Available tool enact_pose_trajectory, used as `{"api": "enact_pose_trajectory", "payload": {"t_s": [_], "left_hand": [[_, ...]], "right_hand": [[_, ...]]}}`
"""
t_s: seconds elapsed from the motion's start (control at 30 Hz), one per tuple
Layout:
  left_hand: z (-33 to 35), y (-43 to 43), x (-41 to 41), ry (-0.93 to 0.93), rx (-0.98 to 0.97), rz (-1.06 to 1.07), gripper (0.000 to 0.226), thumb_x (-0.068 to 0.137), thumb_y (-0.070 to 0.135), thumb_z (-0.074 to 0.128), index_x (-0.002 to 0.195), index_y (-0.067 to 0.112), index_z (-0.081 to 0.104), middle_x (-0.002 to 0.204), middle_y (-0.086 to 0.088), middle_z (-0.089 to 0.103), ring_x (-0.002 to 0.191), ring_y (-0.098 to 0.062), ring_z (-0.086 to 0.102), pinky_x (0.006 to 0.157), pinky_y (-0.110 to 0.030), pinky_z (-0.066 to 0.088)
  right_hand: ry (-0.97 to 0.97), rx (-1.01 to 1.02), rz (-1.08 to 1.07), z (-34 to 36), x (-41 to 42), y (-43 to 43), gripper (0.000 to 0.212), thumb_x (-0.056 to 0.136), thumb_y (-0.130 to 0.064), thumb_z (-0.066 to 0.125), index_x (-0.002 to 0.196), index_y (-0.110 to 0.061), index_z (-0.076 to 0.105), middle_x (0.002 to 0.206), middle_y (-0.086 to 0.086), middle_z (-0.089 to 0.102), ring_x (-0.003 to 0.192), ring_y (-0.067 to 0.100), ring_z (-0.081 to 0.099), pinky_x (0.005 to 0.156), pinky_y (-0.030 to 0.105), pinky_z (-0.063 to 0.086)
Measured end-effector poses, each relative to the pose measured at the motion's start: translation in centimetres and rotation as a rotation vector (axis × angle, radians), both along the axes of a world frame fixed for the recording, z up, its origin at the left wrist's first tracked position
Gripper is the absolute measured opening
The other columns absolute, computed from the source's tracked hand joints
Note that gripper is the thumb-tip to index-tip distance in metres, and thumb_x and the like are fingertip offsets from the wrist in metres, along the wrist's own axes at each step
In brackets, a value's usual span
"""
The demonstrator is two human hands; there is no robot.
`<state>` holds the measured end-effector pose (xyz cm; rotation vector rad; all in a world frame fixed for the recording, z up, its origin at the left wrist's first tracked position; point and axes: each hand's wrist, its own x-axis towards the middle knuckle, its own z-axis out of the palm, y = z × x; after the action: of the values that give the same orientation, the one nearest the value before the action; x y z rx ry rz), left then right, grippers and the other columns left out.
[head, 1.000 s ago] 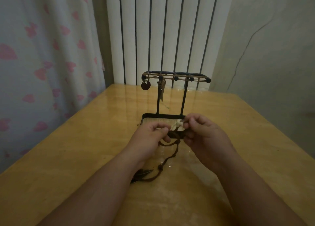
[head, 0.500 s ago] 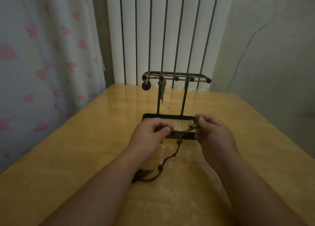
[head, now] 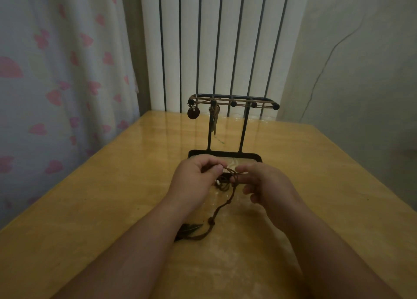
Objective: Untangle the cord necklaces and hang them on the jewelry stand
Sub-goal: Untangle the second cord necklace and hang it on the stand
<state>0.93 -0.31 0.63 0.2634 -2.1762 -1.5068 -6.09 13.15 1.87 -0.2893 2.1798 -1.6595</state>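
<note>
Now the left hand [head: 194,179] pinches the brown cord [head: 228,181] between thumb and forefinger, and the right hand [head: 264,183], close beside it, hooks a loop with loosely curled fingers. Below them the cord trails onto the table [head: 90,208]; the stand [head: 232,102] rises just beyond.

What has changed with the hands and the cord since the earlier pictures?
The right hand moved back in toward the left hand, so the cord stretched between them went slack into loops. Both hands still pinch it. The stand and its hung necklaces stayed put.
</note>
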Motion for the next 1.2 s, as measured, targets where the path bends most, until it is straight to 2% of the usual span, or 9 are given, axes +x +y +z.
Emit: {"api": "enact_pose_trajectory", "payload": {"t_s": [0.07,0.2,0.4,0.57,0.77,0.83,0.97,1.1,1.2], "left_hand": [[0.0,-0.1,-0.1,0.002,0.002,0.01,0.023,0.095,0.018,0.061,0.089,0.038,0.069,0.09,0.014,0.068,0.082,-0.002,0.062,0.067,-0.015,0.045],[-0.1,-0.3,-0.1,0.01,0.003,0.043,0.02,0.095,0.018,0.06,0.093,0.036,0.069,0.092,0.014,0.067,0.081,-0.001,0.062,0.062,-0.011,0.046],[-0.4,-0.6,-0.4,0.055,0.027,0.126,0.017,0.095,0.018,0.061,0.1,0.032,0.069,0.091,0.013,0.065,0.084,-0.004,0.061,0.067,-0.015,0.046],[-0.5,-0.8,-0.5,0.076,0.035,0.144,0.017,0.093,0.016,0.064,0.094,0.032,0.07,0.09,0.012,0.066,0.088,-0.004,0.062,0.075,-0.022,0.052],[-0.5,-0.7,-0.3,0.073,0.012,0.123,0.022,0.091,0.014,0.066,0.088,0.036,0.07,0.09,0.013,0.068,0.09,-0.002,0.063,0.077,-0.02,0.051],[-0.5,-0.7,-0.3,0.069,0.019,0.096,0.021,0.09,0.014,0.067,0.092,0.035,0.07,0.09,0.011,0.069,0.087,-0.004,0.064,0.076,-0.021,0.052],[-0.6,-0.8,-0.2,0.084,0.004,0.07,0.031,0.086,0.004,0.067,0.101,0.031,0.067,0.089,0.008,0.062,0.069,-0.008,0.056,0.059,-0.011,0.045],[-0.7,-0.9,-0.2,0.188,-0.036,0.06,0.028,0.081,-0.002,0.066,0.084,0.025,0.062,0.086,-0.001,0.059,0.072,-0.013,0.053,0.064,-0.022,0.047],[-0.8,-0.8,0.0,0.228,-0.106,0.065,0.026,0.081,-0.001,0.067,0.079,0.023,0.059,0.077,0.002,0.052,0.068,-0.011,0.048,0.06,-0.018,0.042]], "right_hand": [[-0.067,0.024,0.105,0.1,0.1,0.1,0.022,0.094,-0.014,0.052,0.109,-0.02,0.067,0.088,0.001,0.072,0.073,0.016,0.054,0.062,0.029,0.039],[0.1,-0.064,0.247,-0.2,0.6,1.5,0.019,0.084,-0.008,0.066,0.097,-0.019,0.074,0.094,0.002,0.075,0.085,0.017,0.065,0.077,0.037,0.047],[-0.018,-0.118,0.265,0.0,0.6,1.8,0.024,0.085,0.001,0.064,0.107,-0.007,0.069,0.092,0.007,0.075,0.084,0.017,0.068,0.083,0.037,0.055],[-0.104,-0.212,0.282,0.6,0.5,2.3,0.025,0.091,0.004,0.052,0.113,0.0,0.063,0.086,0.009,0.073,0.067,0.013,0.061,0.066,0.029,0.051],[-0.193,-0.172,0.356,1.0,0.4,3.1,0.023,0.094,0.001,0.052,0.112,0.001,0.066,0.084,0.013,0.07,0.065,0.015,0.057,0.059,0.026,0.049],[-0.206,-0.16,0.365,1.0,0.4,3.2,0.021,0.094,-0.002,0.053,0.11,0.001,0.067,0.083,0.013,0.069,0.065,0.015,0.057,0.058,0.026,0.05],[-0.174,-0.186,0.316,1.0,0.4,3.2,0.018,0.094,-0.003,0.054,0.106,-0.002,0.068,0.082,0.011,0.069,0.065,0.015,0.057,0.06,0.026,0.049],[-0.088,-0.192,0.238,0.9,0.5,2.9,0.019,0.094,-0.003,0.055,0.102,-0.007,0.072,0.083,0.008,0.071,0.07,0.015,0.059,0.066,0.028,0.049],[-0.032,-0.187,0.189,0.8,0.7,2.7,0.018,0.093,-0.003,0.057,0.101,-0.008,0.073,0.082,0.006,0.072,0.073,0.016,0.058,0.068,0.029,0.048]]}}
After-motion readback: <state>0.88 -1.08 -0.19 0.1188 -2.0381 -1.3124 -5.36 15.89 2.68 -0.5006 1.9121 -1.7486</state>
